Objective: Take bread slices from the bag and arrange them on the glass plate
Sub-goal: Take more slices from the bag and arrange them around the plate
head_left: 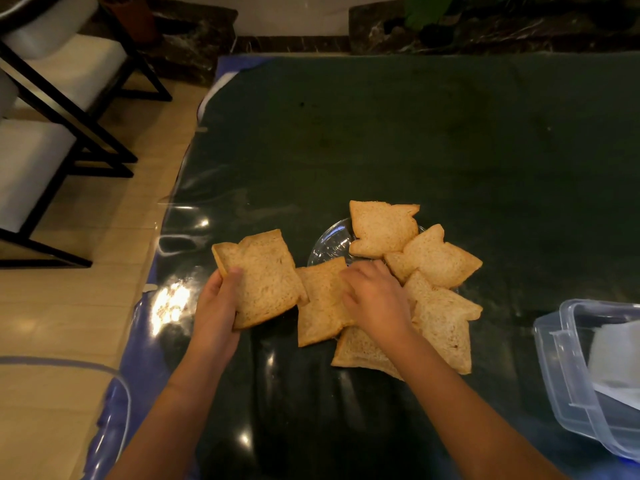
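Note:
A glass plate (330, 242) lies near the middle of the dark table, mostly covered by several brown bread slices fanned in a ring. One slice (382, 228) sits at the far side, another (438, 259) to its right. My left hand (216, 301) grips a further slice (265, 277) by its lower left edge, held just left of the plate. My right hand (375, 297) rests palm down with spread fingers on the near-left slice (320, 304) of the ring, touching it. No bread bag shows in the head view.
A clear plastic container (568, 368) with something white inside stands at the right edge. The table (381, 133) is dark green under shiny plastic sheeting. Black-framed chairs with white cushions (45, 147) stand on the tiled floor to the left.

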Action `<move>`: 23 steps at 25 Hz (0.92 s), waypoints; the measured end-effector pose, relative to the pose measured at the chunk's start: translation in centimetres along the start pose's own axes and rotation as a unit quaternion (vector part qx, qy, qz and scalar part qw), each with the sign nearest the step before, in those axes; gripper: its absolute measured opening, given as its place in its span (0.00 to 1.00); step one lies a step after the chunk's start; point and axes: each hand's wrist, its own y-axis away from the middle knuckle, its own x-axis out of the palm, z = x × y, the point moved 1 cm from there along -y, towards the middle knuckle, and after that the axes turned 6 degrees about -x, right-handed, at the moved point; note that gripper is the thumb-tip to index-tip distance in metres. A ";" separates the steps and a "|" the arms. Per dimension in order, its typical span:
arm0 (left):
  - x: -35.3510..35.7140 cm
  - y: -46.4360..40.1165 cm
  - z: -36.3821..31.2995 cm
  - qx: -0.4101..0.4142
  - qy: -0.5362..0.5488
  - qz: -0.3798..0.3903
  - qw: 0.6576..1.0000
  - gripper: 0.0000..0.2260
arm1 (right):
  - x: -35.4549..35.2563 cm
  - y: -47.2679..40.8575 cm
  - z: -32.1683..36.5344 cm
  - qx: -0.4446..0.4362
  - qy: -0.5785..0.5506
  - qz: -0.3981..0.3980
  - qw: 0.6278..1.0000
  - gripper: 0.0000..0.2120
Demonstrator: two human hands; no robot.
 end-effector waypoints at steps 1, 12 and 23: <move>0.1 -0.1 0.0 0.000 0.000 0.006 1.000 0.07 | 0.3 0.3 0.0 -0.018 -0.004 0.023 1.000 0.09; 6.0 -3.4 -2.8 -0.098 -0.152 0.239 0.954 0.17 | -3.1 -2.7 -0.9 0.319 -0.633 0.008 0.705 0.11; 10.2 -9.5 -3.9 -0.001 -0.457 0.200 0.867 0.12 | -2.3 -3.3 -3.1 0.440 -0.538 -0.041 0.718 0.03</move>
